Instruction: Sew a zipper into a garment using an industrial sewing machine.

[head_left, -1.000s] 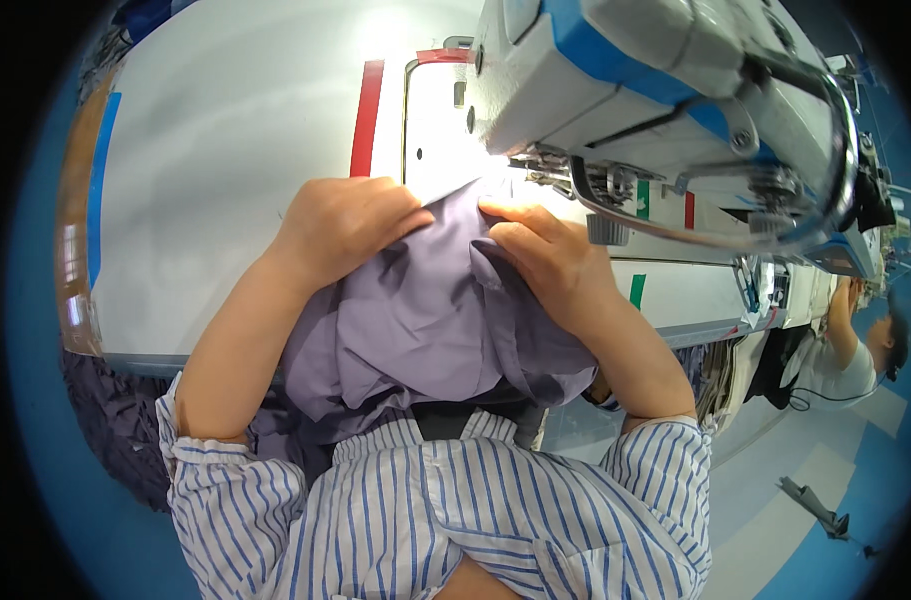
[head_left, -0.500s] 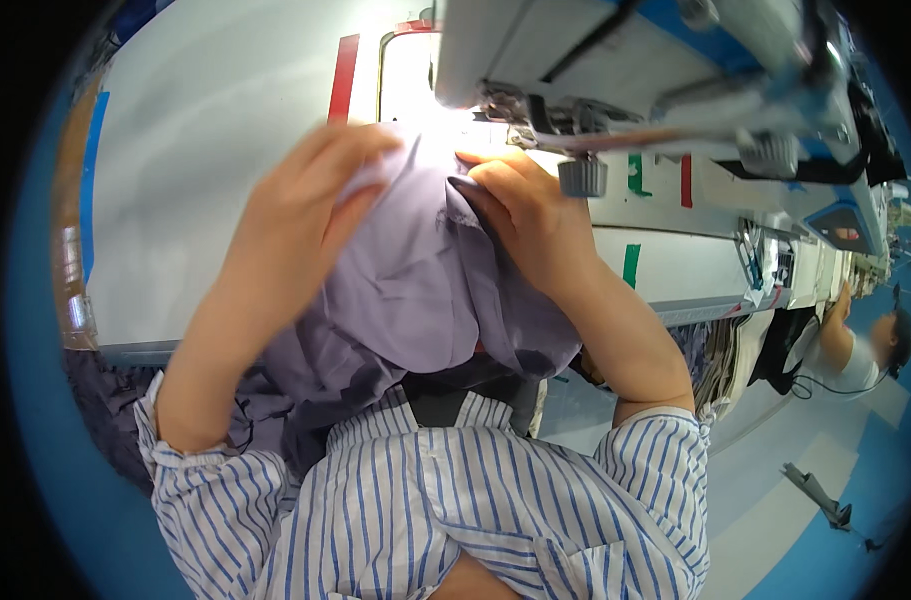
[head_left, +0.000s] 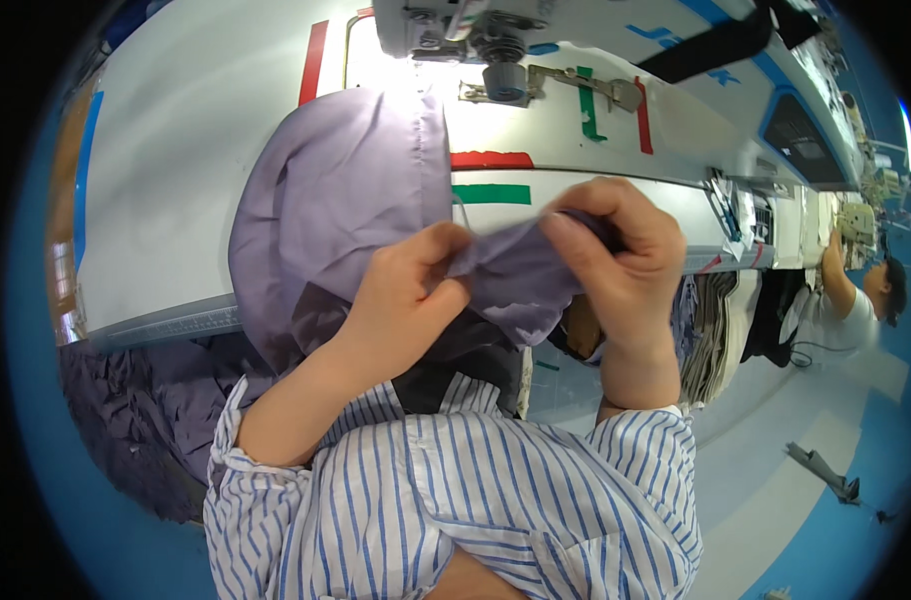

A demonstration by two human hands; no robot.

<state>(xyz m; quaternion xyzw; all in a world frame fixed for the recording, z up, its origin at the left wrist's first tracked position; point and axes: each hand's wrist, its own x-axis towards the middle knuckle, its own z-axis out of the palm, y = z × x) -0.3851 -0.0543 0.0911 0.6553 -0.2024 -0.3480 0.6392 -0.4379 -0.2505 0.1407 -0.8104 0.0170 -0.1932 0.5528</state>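
Note:
A mauve fabric piece (head_left: 350, 170) lies on the white sewing table, its far end under the brightly lit needle area of the sewing machine (head_left: 465, 30). A line of stitching runs near its right edge. My left hand (head_left: 410, 285) pinches a fold of this fabric at the table's front. To its right, my right hand (head_left: 620, 245) grips another part between thumb and fingers, so a short stretch of cloth spans the two hands. The lower fabric hangs over the front edge toward my lap.
Red tape (head_left: 490, 160) and green tape (head_left: 490, 194) mark the tabletop right of the fabric. Dark purple cloth (head_left: 155, 410) is heaped at the lower left. Stacked garment pieces (head_left: 710, 330) hang at the right, where another person (head_left: 855, 300) works.
Both hands have come away from the needle area toward me, the right one also moving rightward. More fabric now lies flat on the table, and the view has shifted right.

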